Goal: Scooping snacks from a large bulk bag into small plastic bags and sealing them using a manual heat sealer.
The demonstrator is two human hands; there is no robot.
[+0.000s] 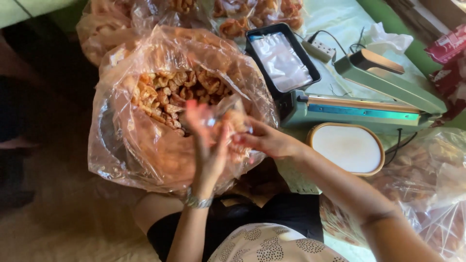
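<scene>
A big clear plastic bag (145,155) full of orange fried snack pieces (170,94) stands in front of me. Over its open mouth I hold a small clear pouch (232,120) with some snack pieces inside. My left hand (208,140), blurred and with a metal bracelet at the wrist, grips the pouch from the left. My right hand (264,139) pinches the pouch's right edge.
A green heat sealer (369,104) lies to the right, its arm raised. A black tray (252,41) of flat clear pouches sits behind it, an oval white-topped scale (347,148) in front. More bags of snacks lie at the back (242,17) and at the right (427,179).
</scene>
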